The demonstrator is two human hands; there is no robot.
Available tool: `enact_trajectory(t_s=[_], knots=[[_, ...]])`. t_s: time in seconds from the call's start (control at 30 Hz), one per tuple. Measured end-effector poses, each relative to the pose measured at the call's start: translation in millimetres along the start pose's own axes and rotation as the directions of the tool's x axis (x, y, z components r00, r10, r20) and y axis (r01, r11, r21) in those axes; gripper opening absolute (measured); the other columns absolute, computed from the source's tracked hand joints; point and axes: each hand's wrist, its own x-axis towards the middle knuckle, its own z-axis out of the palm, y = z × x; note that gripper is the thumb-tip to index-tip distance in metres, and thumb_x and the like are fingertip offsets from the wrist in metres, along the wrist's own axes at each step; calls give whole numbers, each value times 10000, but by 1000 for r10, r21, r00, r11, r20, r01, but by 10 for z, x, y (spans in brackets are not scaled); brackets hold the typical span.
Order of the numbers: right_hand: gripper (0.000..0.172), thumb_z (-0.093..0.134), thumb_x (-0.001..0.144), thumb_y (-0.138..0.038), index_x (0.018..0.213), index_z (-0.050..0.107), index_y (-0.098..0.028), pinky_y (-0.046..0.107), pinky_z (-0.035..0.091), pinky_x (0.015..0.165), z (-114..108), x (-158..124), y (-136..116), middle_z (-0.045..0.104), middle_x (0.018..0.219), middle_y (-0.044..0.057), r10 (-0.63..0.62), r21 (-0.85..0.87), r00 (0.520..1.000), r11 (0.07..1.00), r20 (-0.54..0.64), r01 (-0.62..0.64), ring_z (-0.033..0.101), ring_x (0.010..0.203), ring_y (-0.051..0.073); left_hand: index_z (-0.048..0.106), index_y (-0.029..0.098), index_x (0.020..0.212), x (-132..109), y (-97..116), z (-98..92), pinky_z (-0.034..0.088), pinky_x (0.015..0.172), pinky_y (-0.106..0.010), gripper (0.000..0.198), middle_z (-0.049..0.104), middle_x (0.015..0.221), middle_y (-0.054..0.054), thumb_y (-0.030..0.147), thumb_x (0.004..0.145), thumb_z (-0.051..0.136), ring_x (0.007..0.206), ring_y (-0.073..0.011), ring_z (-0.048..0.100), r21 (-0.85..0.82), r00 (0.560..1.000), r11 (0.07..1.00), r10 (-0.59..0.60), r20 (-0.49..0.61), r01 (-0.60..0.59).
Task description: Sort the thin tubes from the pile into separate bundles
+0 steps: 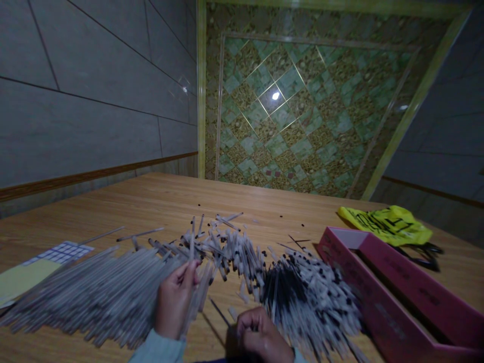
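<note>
My left hand (176, 300) is closed around a clear pen barrel (192, 242), which points up and away from me with a dark tip. Low in the view, my right hand (260, 333) pinches a thin dark stick (219, 311) that looks like a pen refill. Left of my left hand lies a wide pile of long clear barrels (94, 292). Short clear pieces with black ends (242, 252) are scattered beyond both hands. A heap of black and clear pen parts (313, 292) lies right of my right hand. Slight blur hides finer detail.
A long open pink box (381, 322) stands at the right, with a yellow bag (389, 224) and a dark strap-like object (421, 256) behind it. A checked paper (62, 252) and a yellowish sheet (26, 277) lie at the left of the wooden table (166, 194).
</note>
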Motion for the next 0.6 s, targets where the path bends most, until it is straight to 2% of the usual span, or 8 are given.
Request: enact_trajectory(t_s=[0.07,0.17,0.23,0.3,0.4,0.47,0.5,0.6], knots=[[69,543,512,-141,447,560,-155,214,260,467,-62,3,-33,452,433,-41,-63,12,994,998,-93,64,368,468,87,682,165,938,59,6,-142,448,622,-271,422,685,776,-60,493,786,465,759,-228,622,287,985,952,140,-98,-107],[99,539,545,-182,449,540,-159,216,240,439,-131,35,-75,407,399,-51,-93,43,974,994,-205,104,331,427,83,678,166,976,87,8,-302,432,647,-311,420,677,983,-95,416,849,365,808,-253,616,671,953,724,291,-88,-160],[130,550,574,-225,463,508,-172,219,202,412,-156,58,-100,354,373,-73,-75,72,965,993,-252,96,271,386,72,671,171,1005,90,7,-375,424,636,-328,424,675,981,-95,374,865,327,794,-261,604,796,952,588,302,-52,-144],[178,565,600,-269,474,469,-186,222,198,412,-181,65,-136,337,383,-79,-88,41,951,994,-296,104,258,389,72,674,165,1013,96,7,-427,423,658,-344,416,680,948,-100,350,860,335,814,-276,582,854,955,505,296,-34,-126],[240,566,644,-310,476,441,-193,234,251,459,-266,27,-239,386,434,-51,-210,-242,906,962,-367,125,352,454,102,691,179,983,109,3,-474,415,663,-375,396,680,935,-107,338,843,356,811,-298,550,900,961,428,274,-46,-79],[260,538,700,-331,494,463,-192,244,278,500,-376,-35,-341,453,474,-24,-308,-516,854,855,-420,54,429,507,131,700,202,961,113,-9,-483,405,649,-386,372,673,936,-109,318,827,373,806,-306,539,916,968,395,248,-38,-65],[269,516,730,-344,510,479,-194,250,284,514,-444,-72,-397,489,490,-12,-345,-632,824,775,-450,-21,461,525,144,702,208,954,113,-19,-483,400,648,-388,360,668,939,-110,303,817,383,813,-308,535,921,971,385,236,-29,-66],[283,456,780,-374,559,528,-212,262,279,520,-657,-176,-539,589,537,23,-398,-801,745,518,-535,-299,539,559,178,699,202,959,114,-56,-464,389,655,-387,342,648,967,-115,267,786,412,859,-314,522,925,977,372,211,-7,-73]])
